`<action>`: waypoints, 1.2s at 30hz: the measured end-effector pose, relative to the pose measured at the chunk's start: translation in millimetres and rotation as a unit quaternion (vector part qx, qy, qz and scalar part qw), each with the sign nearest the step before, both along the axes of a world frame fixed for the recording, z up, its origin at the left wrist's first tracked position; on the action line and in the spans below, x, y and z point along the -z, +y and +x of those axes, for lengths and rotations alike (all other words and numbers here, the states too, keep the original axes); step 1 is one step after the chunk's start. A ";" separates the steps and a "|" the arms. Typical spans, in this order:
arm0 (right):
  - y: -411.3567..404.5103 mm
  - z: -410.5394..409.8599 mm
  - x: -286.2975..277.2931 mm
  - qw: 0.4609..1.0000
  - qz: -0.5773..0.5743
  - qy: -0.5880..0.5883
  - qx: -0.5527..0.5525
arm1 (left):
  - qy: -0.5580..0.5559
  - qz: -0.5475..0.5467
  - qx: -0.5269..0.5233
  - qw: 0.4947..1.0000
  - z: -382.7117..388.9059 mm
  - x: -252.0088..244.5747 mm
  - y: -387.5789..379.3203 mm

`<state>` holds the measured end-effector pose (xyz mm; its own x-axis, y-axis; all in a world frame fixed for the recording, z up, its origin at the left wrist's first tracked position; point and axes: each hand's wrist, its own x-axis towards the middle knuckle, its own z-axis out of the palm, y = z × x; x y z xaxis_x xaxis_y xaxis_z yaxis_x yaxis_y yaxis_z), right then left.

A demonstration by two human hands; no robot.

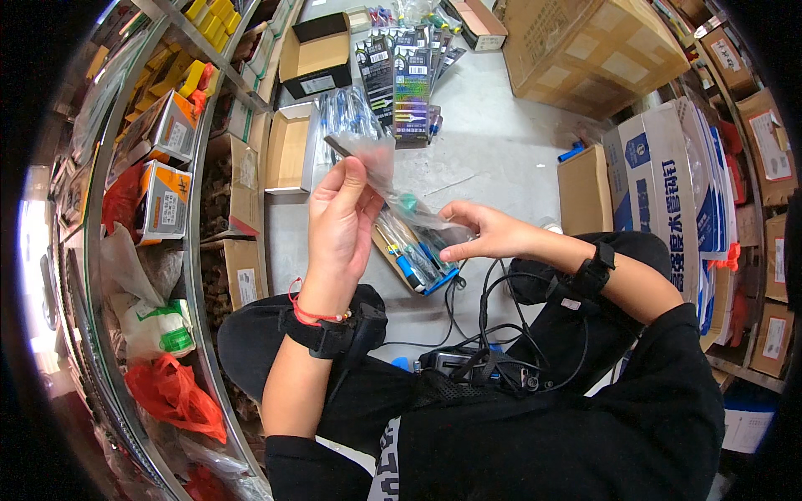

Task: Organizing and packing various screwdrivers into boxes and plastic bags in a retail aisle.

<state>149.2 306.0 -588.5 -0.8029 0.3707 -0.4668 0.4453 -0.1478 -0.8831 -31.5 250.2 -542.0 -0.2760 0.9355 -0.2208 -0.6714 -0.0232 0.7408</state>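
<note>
My left hand (341, 219) pinches the upper part of a clear plastic bag (385, 169) between thumb and fingers. A short dark strip (338, 145) shows at the bag's top edge. Something green (408, 201) shows in or through the lower part of the bag. My right hand (495, 233) is at the bag's lower end, thumb and fingers apart around the plastic; whether it grips is unclear. Beneath the bag lies a shallow cardboard box (387, 245) holding blue-and-black handled tools (408, 270) in clear wrapping, partly hidden by the bag.
Printed tool packs (411, 94) and wrapped blue items (348, 113) lie ahead on the grey floor. Beside them stand an open black box (316, 74) and a white-edged box (289, 150). A large taped carton (589, 56) stands right. Shelves (200, 263) flank me; cables (485, 307) cross my lap.
</note>
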 end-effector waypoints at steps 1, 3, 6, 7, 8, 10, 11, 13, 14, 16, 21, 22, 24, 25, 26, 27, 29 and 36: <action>-1.3 -0.5 2.7 1.000 0.000 0.000 -0.001 | 0.000 0.000 -0.001 1.000 -0.4 1.2 -0.4; -5.4 -1.8 9.7 0.996 -0.016 0.091 -0.004 | -0.006 -0.028 0.006 1.000 -1.4 4.3 -0.3; -3.4 -0.2 2.2 0.988 -0.130 0.078 -0.001 | 0.000 -0.052 0.002 0.999 -2.2 -3.1 0.8; -2.7 -0.2 -2.8 0.980 -0.191 0.051 0.006 | 0.000 -0.052 0.001 0.999 -3.6 -4.0 0.7; -3.7 -0.7 -10.1 0.981 -0.193 0.023 0.020 | 0.006 -0.041 -0.003 0.999 -5.6 -4.6 0.3; -0.4 3.9 -5.8 0.962 -0.268 0.047 0.025 | 0.012 -0.031 -0.006 0.999 -6.3 -6.9 0.9; 0.5 5.0 -4.1 0.936 -0.342 0.071 0.031 | 0.017 -0.018 -0.001 1.000 -6.6 -9.0 1.0; -0.6 4.2 -3.7 0.930 -0.358 0.055 0.068 | 0.020 -0.007 0.000 1.000 -6.6 -13.5 0.4; 2.8 6.5 4.9 0.915 -0.394 0.075 0.042 | 0.017 0.003 0.001 1.000 -6.6 -15.6 0.0; 1.7 4.1 3.6 0.898 -0.433 0.064 0.034 | 0.012 0.012 -0.001 1.000 -9.4 -15.5 -3.5; -4.5 -12.0 14.7 0.888 -0.455 0.062 -0.011 | 0.041 0.065 0.028 0.997 -30.4 -0.8 -15.7; -9.6 -18.2 11.9 0.924 -0.382 0.008 0.009 | 0.037 0.066 0.021 0.997 -34.3 0.6 -18.3; -22.4 -26.0 10.5 0.955 -0.297 0.007 -0.024 | 0.072 0.021 0.030 0.997 -37.8 0.4 -24.6; -27.4 -29.6 9.8 0.976 -0.209 0.015 -0.051 | 0.067 0.021 0.016 0.997 -38.8 1.9 -27.9; -27.5 -26.7 18.6 0.972 -0.226 0.031 -0.063 | 0.080 0.012 0.017 0.997 -39.9 3.4 -30.2; -32.9 -30.6 18.3 0.971 -0.226 0.022 -0.078 | 0.094 0.001 0.017 0.995 -42.0 5.9 -34.4; -46.6 -35.5 17.8 0.986 -0.119 0.073 -0.095 | 0.070 -0.003 -0.008 0.997 -45.2 9.9 -41.0; -71.7 -53.7 28.1 0.995 -0.046 0.032 -0.088 | 0.049 -0.072 -0.037 0.995 -61.1 27.7 -59.4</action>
<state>95.5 234.3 -616.7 -0.8811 0.1795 -0.4375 0.4142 -0.1536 -0.8971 -92.6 190.9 -569.7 -0.3705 0.8720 -0.3200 -0.5957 0.0413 0.8021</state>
